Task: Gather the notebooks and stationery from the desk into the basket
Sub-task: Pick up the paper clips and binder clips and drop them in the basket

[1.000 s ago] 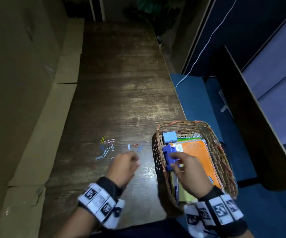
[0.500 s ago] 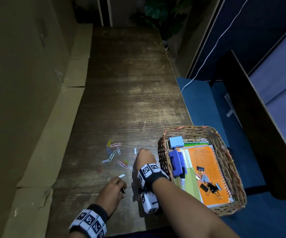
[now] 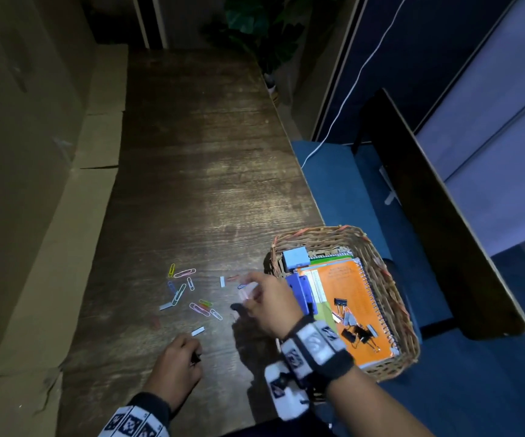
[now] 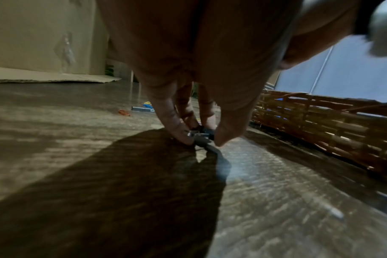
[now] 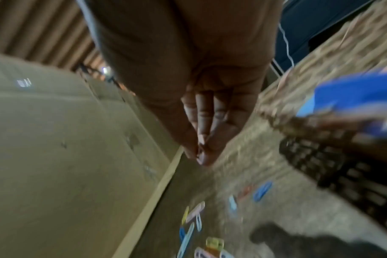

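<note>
Since the preceding frame, right hand (image 3: 265, 302) has lifted, fingertips pinched, contents indiscernible. Left hand (image 3: 179, 362) pinches a small black binder clip (image 4: 201, 135) on the wooden counter (image 3: 198, 171). Scattered coloured paper clips (image 3: 188, 293) lie left of the woven wicker basket (image 3: 390, 279), nearer the right hand.

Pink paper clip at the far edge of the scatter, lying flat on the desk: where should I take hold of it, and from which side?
Pinch the pink clip from straight above, fingertips on its two long sides near the middle. It lies flat on the desk, so there is probably no edge to get under. Its long axis runs left-right, so pinch across it, near to far. The yellow clip touches its left end, so stay right of that.
</note>
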Motion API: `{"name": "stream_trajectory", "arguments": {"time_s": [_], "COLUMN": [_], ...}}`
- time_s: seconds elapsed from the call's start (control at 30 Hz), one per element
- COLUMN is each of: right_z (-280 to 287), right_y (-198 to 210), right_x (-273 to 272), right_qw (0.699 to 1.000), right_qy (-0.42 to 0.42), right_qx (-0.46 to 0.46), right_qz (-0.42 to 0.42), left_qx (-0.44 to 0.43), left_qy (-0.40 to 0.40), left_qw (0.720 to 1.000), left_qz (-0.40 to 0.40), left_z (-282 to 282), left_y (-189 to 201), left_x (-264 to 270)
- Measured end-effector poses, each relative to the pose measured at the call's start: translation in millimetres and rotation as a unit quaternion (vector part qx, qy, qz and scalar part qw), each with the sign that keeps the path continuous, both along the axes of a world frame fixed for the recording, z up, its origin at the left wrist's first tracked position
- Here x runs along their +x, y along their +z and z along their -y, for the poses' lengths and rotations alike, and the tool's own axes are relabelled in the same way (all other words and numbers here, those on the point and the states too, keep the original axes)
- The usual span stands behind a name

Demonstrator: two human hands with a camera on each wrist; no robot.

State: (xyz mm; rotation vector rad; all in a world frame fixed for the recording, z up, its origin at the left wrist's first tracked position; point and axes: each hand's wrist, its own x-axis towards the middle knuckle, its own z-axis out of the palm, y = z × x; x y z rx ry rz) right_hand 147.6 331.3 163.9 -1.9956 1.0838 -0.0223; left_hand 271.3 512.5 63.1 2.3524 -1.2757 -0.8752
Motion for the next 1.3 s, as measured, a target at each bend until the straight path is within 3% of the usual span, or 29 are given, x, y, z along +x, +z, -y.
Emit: {"name": "stream_trajectory", "arguments": {"time_s": [0.1,0.27,0.53,0.7,0.9,1.03,1.17,1.3], "right_z": [20.6,47.1,52.5,48.9,49.3,50.5,39.1,19.6], "right_y": [15.2,21.8,15.0,18.6,30.9,47.4,41.0,6.2], "right_x": [-59.2,-133.9,-183.3,-195.3,-186.2,-157.4,-96.4,-16.0], "right_qw": [0.998,0.989,0.977,0.976,0.978,0.982,0.993,0.992], "right_qy": [-0.052,-0.11,-0.166,-0.164,-0.159,-0.123,-0.035,0.081], "right_qx": [-0.014,-0.058,-0.109,-0.109,-0.121,-0.139,-0.11,-0.081], "right_qz": [0.016,-0.08,-0.084,-0.088,-0.059,-0.038,-0.016,-0.057], "left_qx": [-0.004,-0.032,-0.147,-0.159,-0.144,-0.16,-0.142,-0.047], "left_qy": [0.014,0.023,-0.084,-0.159,-0.147,-0.025,0.112,0.084], "left_qw": [1.0,0.999,0.98,0.967,0.966,0.975,0.983,0.992], "left_qz": [-0.001,-0.023,-0.103,-0.118,-0.158,-0.152,-0.026,0.08], "left_z": [0.2,11.4,91.6,149.6,166.1,131.1,74.7,32.9], "left_y": [3.2,32.1,98.9,111.3,102.5,96.4,68.0,22.8], "left_x": [1.1,-9.3,-67.8,-122.9,-140.7,-90.8,-28.8,-7.5]}}
